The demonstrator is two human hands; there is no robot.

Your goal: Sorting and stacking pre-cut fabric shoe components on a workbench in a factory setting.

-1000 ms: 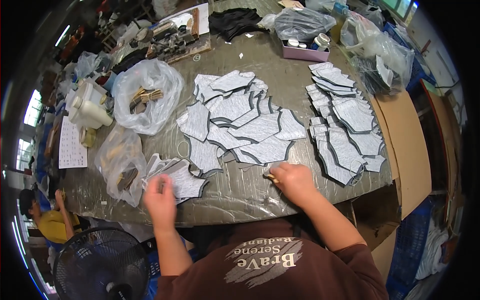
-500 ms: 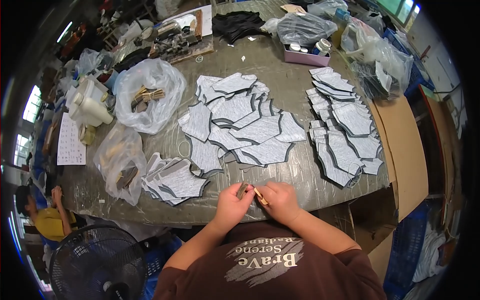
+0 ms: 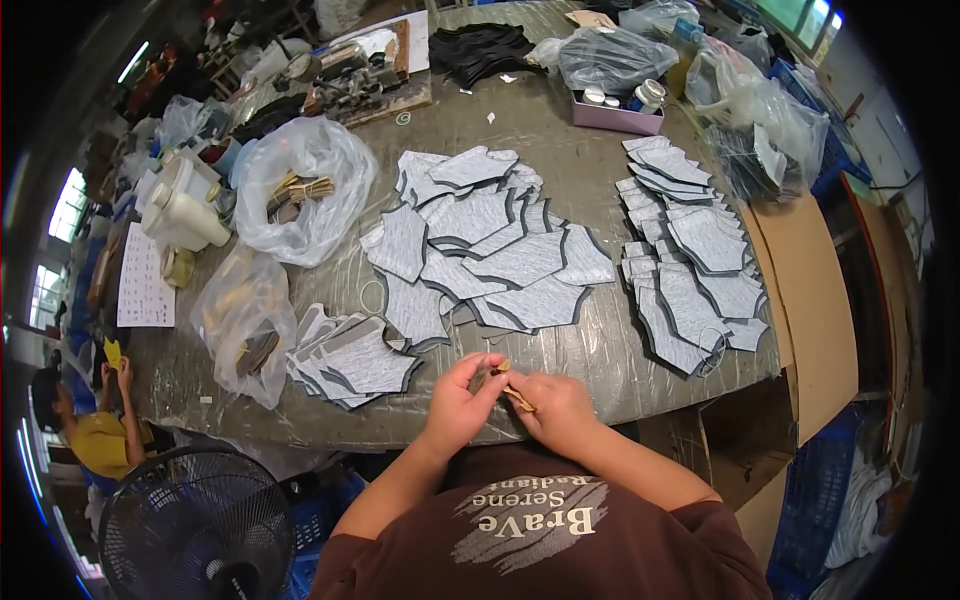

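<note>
A small tan strip (image 3: 516, 398) is pinched between the left hand (image 3: 460, 400) and right hand (image 3: 560, 412) at the table's (image 3: 600, 150) near edge. It seems light and thin, best held by its ends. Grey cut pieces (image 3: 490, 260) lie just beyond, a small stack (image 3: 350, 360) at left, bags (image 3: 300, 190) farther off.

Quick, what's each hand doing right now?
Left hand: closed, pinching a small tan piece at the table edge.
Right hand: closed on the same small tan piece.
</note>
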